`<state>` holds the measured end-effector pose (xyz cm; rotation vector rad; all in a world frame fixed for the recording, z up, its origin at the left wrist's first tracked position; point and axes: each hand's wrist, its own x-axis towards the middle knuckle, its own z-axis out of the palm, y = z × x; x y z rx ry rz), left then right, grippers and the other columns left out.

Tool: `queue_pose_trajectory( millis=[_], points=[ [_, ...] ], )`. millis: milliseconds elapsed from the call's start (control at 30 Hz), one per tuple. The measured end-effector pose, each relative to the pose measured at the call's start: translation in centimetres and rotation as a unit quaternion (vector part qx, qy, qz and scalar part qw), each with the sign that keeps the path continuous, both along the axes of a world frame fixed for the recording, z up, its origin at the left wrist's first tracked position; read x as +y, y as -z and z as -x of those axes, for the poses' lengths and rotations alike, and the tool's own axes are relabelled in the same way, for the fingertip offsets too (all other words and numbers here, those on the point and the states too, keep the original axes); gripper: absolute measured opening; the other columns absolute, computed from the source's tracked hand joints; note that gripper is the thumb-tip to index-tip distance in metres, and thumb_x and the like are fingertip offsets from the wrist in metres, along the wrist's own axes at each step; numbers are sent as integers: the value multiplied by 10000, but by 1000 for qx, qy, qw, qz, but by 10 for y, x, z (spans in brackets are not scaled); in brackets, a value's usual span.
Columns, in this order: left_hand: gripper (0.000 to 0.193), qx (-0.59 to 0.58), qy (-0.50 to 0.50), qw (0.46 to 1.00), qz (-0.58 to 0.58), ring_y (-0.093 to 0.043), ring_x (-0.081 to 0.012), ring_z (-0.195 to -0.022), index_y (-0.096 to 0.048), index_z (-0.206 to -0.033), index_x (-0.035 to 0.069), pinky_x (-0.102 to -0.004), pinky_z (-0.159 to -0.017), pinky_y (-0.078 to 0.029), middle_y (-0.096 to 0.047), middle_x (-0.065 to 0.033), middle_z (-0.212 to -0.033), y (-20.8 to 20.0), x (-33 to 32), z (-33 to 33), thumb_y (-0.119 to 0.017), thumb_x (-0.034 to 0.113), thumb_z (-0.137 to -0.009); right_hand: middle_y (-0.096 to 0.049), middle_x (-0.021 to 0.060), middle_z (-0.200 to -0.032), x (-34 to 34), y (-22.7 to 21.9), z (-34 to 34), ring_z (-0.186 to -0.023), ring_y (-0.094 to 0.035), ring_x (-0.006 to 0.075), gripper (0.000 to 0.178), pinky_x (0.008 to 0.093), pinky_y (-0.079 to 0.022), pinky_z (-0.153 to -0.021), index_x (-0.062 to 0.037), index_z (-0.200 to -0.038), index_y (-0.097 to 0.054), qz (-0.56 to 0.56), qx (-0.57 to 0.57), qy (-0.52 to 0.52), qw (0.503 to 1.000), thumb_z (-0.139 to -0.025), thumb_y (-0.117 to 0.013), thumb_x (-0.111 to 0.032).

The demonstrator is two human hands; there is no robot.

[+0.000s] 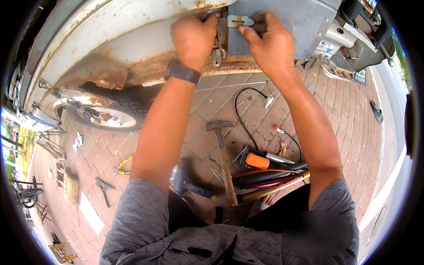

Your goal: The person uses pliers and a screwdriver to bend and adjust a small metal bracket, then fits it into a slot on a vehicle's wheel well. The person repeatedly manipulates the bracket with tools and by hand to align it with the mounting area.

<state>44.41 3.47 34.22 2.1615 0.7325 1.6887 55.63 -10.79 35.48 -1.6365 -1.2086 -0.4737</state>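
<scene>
My right hand (276,46) pinches the right end of a small zinc-coloured hasp plate (233,20) with a rusty slot in it. The plate lies against the grey sheet-metal panel (282,22) of a rusty white vehicle body (145,31). Beside it, my left hand (192,37) has its fingers closed at the panel's left edge; what they grip is mostly hidden. A dark band circles my left wrist. Just under the left fingers, a worn metal latch piece (216,57) hangs by the rusty sill (176,66).
On the brick paving lie a hammer (225,163), a blue power tool (190,183), an orange-and-black hand pump (257,161) with a black hose (237,106), and pliers (104,190). A wheel (106,115) stands at left, a dark shoe (376,111) far right.
</scene>
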Motion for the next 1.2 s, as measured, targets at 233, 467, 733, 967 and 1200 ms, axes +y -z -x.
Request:
queue_pose_trajectory(
  millis=[233,467,733,967,1200],
  points=[
    [370,5,11,1000,25,-597,-216,-486,-707,-647,38,-335,-555,-482,-623,-63,-519,-3,-3,0,-743,332,-869,-740,166,-798,1,-3,2,-717,-718,352,279,429,-550,-651,-5,-1009,-654,2,17,-12,1000,-856,-790,-195],
    [358,12,4,1000,6,-615,-251,-528,-709,-655,45,-345,-574,-490,-645,-79,-557,-5,-4,1,-742,335,-861,-740,149,-803,6,0,-2,-701,-717,268,258,358,-554,-647,16,-1032,-659,-3,55,-41,998,-883,-777,-158],
    [314,70,-20,997,16,-646,-290,-584,-730,-701,69,-373,-601,-510,-669,-82,-604,-6,-2,3,-664,321,-876,-734,99,-790,7,-4,3,-699,-709,151,135,295,-553,-644,19,-1007,-666,-4,205,-176,963,-918,-723,-64],
    [274,105,38,994,15,-650,-234,-595,-767,-857,66,-354,-637,-528,-699,-89,-675,-13,3,26,-652,314,-887,-720,79,-868,2,-13,3,-785,-714,143,107,262,-574,-675,26,-1037,-648,-4,302,-298,906,-965,-680,-46],
    [420,45,293,916,271,-676,-123,-791,-638,-1326,-40,-253,-654,-512,-761,-70,-1040,-21,-12,84,-674,184,-972,-719,104,-894,-14,-25,15,-790,-719,167,153,277,-595,-689,34,-1083,-633,43,349,-360,864,-965,-682,-51]
  ],
)
